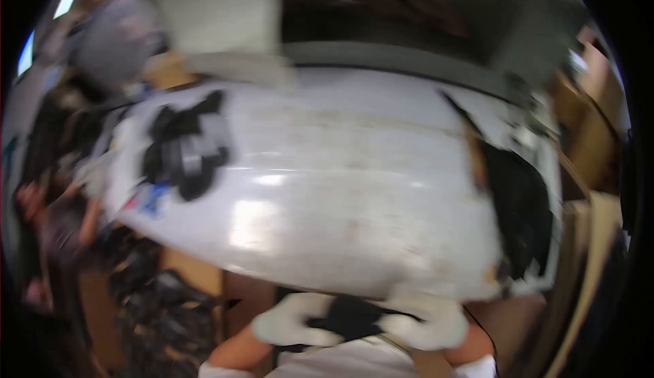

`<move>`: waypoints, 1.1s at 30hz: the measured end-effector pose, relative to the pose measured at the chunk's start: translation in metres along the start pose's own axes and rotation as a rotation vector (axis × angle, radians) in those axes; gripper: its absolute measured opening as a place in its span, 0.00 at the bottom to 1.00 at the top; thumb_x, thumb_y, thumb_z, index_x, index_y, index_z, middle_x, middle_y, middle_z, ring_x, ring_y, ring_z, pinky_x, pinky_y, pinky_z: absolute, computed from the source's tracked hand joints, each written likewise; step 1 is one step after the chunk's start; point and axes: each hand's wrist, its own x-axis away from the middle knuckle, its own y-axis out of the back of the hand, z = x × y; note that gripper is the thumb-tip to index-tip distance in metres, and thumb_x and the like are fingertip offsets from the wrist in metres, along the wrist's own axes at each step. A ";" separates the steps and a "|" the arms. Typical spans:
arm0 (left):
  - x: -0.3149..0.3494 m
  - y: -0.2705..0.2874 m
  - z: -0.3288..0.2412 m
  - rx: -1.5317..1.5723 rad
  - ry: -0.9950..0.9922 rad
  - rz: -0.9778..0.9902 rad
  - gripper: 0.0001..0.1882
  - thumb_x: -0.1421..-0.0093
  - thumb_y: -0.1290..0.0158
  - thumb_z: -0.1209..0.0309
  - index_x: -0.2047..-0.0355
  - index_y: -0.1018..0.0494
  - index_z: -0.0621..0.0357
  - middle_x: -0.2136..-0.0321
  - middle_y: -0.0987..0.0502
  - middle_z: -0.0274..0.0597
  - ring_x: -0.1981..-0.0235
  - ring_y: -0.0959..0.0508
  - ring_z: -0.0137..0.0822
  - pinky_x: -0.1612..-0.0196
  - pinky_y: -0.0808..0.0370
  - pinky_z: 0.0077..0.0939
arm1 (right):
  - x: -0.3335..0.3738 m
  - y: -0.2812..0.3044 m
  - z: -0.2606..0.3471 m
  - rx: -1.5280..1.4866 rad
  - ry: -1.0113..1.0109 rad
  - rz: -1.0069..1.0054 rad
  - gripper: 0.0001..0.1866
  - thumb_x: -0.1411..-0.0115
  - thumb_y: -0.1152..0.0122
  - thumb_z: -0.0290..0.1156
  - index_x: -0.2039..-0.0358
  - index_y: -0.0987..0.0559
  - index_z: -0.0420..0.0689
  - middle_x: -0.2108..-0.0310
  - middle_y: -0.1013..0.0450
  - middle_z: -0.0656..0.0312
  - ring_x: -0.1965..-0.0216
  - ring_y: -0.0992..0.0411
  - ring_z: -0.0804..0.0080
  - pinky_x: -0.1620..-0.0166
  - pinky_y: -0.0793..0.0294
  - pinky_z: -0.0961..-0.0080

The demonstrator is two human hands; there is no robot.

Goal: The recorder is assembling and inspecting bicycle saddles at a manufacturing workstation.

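Both of my hands wear white gloves and are close to my body, at the near edge of a white table (pixel 354 194). My left hand (pixel 294 320) grips one side of a soft black piece, which looks like fabric (pixel 351 318). Around its other side the fingers of my right hand (pixel 428 320) are closed. The black piece stretches between the two hands. Motion blur hides its exact kind and the finer finger positions.
On the table's left lies a pile of black pieces (pixel 187 149) beside a small blue item (pixel 152 201). A large black sheet-like piece (pixel 521 207) lies at the right. Below left are many dark pieces (pixel 167 310). Another person (pixel 65 224) is at far left.
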 end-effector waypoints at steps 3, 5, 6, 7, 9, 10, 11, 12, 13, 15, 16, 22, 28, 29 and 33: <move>-0.021 -0.008 0.013 0.090 0.049 0.250 0.30 0.38 0.33 0.59 0.44 0.25 0.70 0.51 0.18 0.49 0.52 0.21 0.36 0.46 0.24 0.36 | 0.050 0.022 0.005 0.012 -0.410 0.070 0.20 0.46 0.28 0.45 0.66 0.15 0.38 0.68 0.20 0.52 0.65 0.21 0.58 0.60 0.22 0.65; -0.021 -0.010 0.008 0.165 0.030 0.297 0.25 0.35 0.38 0.60 0.48 0.26 0.71 0.56 0.19 0.48 0.55 0.21 0.39 0.50 0.24 0.35 | 0.039 0.023 0.003 0.060 -0.080 0.116 0.18 0.45 0.33 0.31 0.56 0.16 0.32 0.72 0.23 0.50 0.70 0.23 0.53 0.61 0.24 0.62; -0.015 -0.011 0.005 0.042 -0.148 0.202 0.30 0.35 0.37 0.55 0.45 0.26 0.71 0.58 0.18 0.54 0.57 0.19 0.46 0.53 0.22 0.38 | 0.040 0.013 -0.006 0.105 0.000 0.036 0.14 0.45 0.34 0.31 0.63 0.16 0.33 0.72 0.23 0.49 0.71 0.24 0.51 0.61 0.25 0.60; -0.012 -0.015 0.002 -0.083 -0.328 0.125 0.35 0.36 0.37 0.50 0.42 0.26 0.71 0.59 0.18 0.59 0.58 0.17 0.52 0.56 0.20 0.42 | 0.040 0.008 -0.012 0.155 0.068 -0.052 0.11 0.45 0.34 0.32 0.69 0.16 0.35 0.73 0.22 0.48 0.71 0.25 0.49 0.62 0.25 0.59; -0.004 -0.011 -0.021 -0.112 -0.214 0.144 0.39 0.36 0.39 0.42 0.46 0.25 0.71 0.54 0.18 0.60 0.50 0.19 0.52 0.47 0.24 0.41 | 0.028 0.009 -0.013 0.116 0.168 0.007 0.13 0.41 0.34 0.34 0.69 0.17 0.35 0.73 0.23 0.48 0.73 0.26 0.48 0.65 0.28 0.55; 0.000 -0.010 -0.023 -0.174 -0.220 0.128 0.38 0.37 0.39 0.42 0.48 0.24 0.71 0.54 0.19 0.61 0.51 0.19 0.53 0.47 0.24 0.43 | 0.028 0.007 -0.013 0.064 0.180 -0.006 0.14 0.39 0.35 0.35 0.69 0.17 0.35 0.74 0.23 0.48 0.74 0.27 0.47 0.66 0.29 0.55; 0.003 -0.010 -0.022 -0.182 -0.222 0.104 0.38 0.37 0.39 0.42 0.48 0.24 0.71 0.54 0.19 0.61 0.51 0.19 0.53 0.47 0.24 0.43 | 0.028 0.005 -0.009 0.014 0.180 -0.027 0.15 0.36 0.36 0.37 0.69 0.17 0.35 0.75 0.24 0.48 0.74 0.27 0.47 0.66 0.29 0.54; 0.006 -0.012 -0.019 -0.315 -0.333 0.043 0.37 0.37 0.38 0.43 0.49 0.24 0.71 0.55 0.19 0.63 0.52 0.19 0.53 0.48 0.24 0.43 | 0.022 0.003 -0.004 -0.074 0.170 0.007 0.19 0.32 0.40 0.40 0.68 0.17 0.33 0.75 0.24 0.49 0.75 0.27 0.47 0.67 0.30 0.54; 0.007 -0.012 -0.018 -0.443 -0.448 -0.006 0.35 0.38 0.37 0.45 0.50 0.24 0.71 0.55 0.19 0.64 0.53 0.19 0.54 0.49 0.23 0.42 | 0.025 -0.001 -0.004 -0.072 0.178 0.015 0.19 0.32 0.40 0.40 0.68 0.17 0.33 0.75 0.24 0.49 0.75 0.27 0.47 0.67 0.30 0.54; 0.011 -0.016 -0.018 -0.409 -0.412 -0.076 0.33 0.38 0.36 0.48 0.50 0.24 0.70 0.56 0.19 0.64 0.55 0.19 0.55 0.51 0.23 0.42 | 0.035 -0.008 -0.009 0.084 -0.029 -0.112 0.20 0.31 0.43 0.40 0.64 0.17 0.32 0.72 0.21 0.49 0.71 0.25 0.49 0.64 0.27 0.56; 0.009 -0.016 -0.022 -0.370 -0.377 -0.113 0.30 0.38 0.35 0.52 0.51 0.24 0.70 0.57 0.19 0.64 0.56 0.18 0.56 0.52 0.22 0.42 | 0.033 -0.011 -0.011 0.088 -0.034 -0.128 0.20 0.31 0.43 0.40 0.64 0.17 0.32 0.72 0.21 0.49 0.71 0.25 0.49 0.64 0.27 0.56; -0.004 -0.011 -0.035 -0.298 -0.174 -0.066 0.24 0.40 0.35 0.60 0.51 0.22 0.66 0.60 0.18 0.60 0.58 0.18 0.57 0.55 0.21 0.43 | 0.014 -0.006 -0.011 -0.157 -0.203 -0.010 0.20 0.30 0.46 0.38 0.53 0.17 0.33 0.57 0.19 0.45 0.53 0.21 0.56 0.48 0.24 0.59; -0.022 -0.022 -0.035 -0.696 -0.225 -0.066 0.23 0.34 0.39 0.60 0.48 0.25 0.67 0.59 0.21 0.54 0.58 0.19 0.49 0.56 0.22 0.37 | 0.019 0.000 -0.007 -0.119 -0.226 -0.136 0.19 0.30 0.44 0.38 0.55 0.16 0.33 0.59 0.18 0.49 0.56 0.21 0.59 0.51 0.23 0.63; -0.020 -0.020 -0.031 -0.816 -0.339 -0.097 0.22 0.34 0.40 0.60 0.48 0.25 0.65 0.60 0.21 0.56 0.60 0.19 0.52 0.59 0.20 0.38 | 0.016 0.004 -0.008 -0.101 -0.214 -0.152 0.19 0.29 0.44 0.38 0.55 0.16 0.33 0.60 0.17 0.50 0.57 0.21 0.60 0.52 0.23 0.65; -0.023 -0.030 -0.045 -0.855 -0.146 -0.252 0.22 0.32 0.46 0.55 0.46 0.27 0.56 0.70 0.23 0.49 0.74 0.18 0.51 0.72 0.20 0.42 | -0.007 -0.002 -0.004 0.306 0.124 -0.170 0.27 0.50 0.23 0.41 0.55 0.23 0.38 0.57 0.25 0.47 0.55 0.25 0.47 0.50 0.24 0.55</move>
